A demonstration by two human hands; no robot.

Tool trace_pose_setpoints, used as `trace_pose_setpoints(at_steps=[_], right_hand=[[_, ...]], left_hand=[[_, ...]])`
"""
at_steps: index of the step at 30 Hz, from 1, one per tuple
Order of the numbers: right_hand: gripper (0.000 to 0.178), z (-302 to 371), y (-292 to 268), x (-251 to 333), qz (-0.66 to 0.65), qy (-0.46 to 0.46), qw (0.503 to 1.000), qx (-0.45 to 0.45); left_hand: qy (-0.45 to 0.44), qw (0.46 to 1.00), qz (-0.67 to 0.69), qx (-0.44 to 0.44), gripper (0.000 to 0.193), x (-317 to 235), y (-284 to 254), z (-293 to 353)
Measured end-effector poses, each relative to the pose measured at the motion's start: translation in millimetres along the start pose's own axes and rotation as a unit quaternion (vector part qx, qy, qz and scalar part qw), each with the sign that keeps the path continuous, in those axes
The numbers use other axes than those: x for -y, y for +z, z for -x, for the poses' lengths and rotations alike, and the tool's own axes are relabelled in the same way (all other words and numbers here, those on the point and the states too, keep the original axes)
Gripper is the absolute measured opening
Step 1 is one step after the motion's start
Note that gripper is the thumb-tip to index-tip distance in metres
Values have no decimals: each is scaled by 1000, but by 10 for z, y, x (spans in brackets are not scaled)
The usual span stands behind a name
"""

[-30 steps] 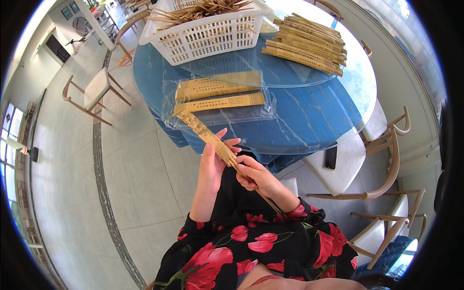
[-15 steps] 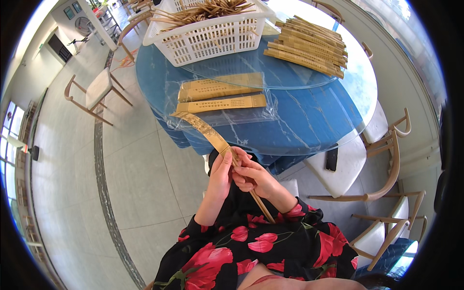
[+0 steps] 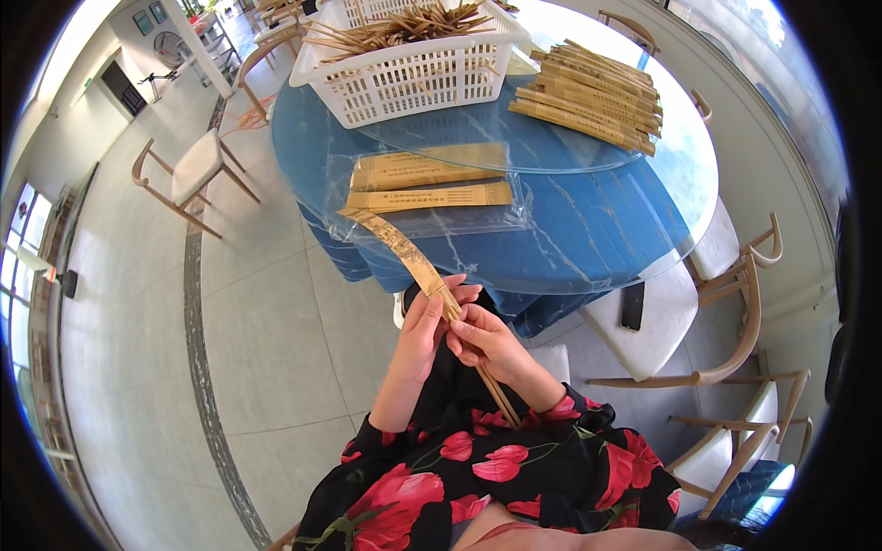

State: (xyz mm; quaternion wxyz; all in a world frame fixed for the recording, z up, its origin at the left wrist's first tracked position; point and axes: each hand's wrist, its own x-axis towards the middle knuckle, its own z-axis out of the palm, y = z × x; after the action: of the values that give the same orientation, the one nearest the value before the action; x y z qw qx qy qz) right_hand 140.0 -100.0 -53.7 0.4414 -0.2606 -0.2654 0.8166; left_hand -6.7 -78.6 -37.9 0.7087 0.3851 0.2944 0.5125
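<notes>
My left hand (image 3: 419, 332) pinches the near end of a tan paper chopstick sleeve (image 3: 401, 248), which curves up and away toward the table edge. Between the fingers of my right hand (image 3: 493, 347) is a pair of thin wooden chopsticks (image 3: 497, 395). Their upper ends meet the sleeve's near end between my hands; how far they are inside cannot be made out. The lower ends reach back toward my floral top. Just beyond the held sleeve, more flat paper sleeves (image 3: 432, 196) lie in two piles on a clear plastic bag (image 3: 496, 223).
A white slotted basket (image 3: 418, 92) heaped with loose chopsticks (image 3: 395, 32) stands on the round blue marbled table (image 3: 588, 234). At its right is a stack of sleeved chopsticks (image 3: 588, 96). A phone (image 3: 632, 306) rests on a white chair seat (image 3: 643, 342) to my right.
My view has shifted slightly. The left fingers have opened out a little past the sleeve's near end, and the chopsticks' upper ends show more between my hands.
</notes>
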Motion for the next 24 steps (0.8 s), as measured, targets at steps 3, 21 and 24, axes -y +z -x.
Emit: trace_pose_setpoints(at_steps=[3, 21, 24], right_hand=[[14, 24, 59, -4, 4, -2, 1000, 19], [21, 952, 209, -367, 71, 91, 993, 27], [20, 910, 259, -415, 45, 46, 998, 14]], left_hand=[[22, 1000, 20, -7, 31, 87, -38, 29], [80, 993, 81, -44, 23, 140, 53, 343], [36, 998, 50, -11, 24, 209, 208, 495]])
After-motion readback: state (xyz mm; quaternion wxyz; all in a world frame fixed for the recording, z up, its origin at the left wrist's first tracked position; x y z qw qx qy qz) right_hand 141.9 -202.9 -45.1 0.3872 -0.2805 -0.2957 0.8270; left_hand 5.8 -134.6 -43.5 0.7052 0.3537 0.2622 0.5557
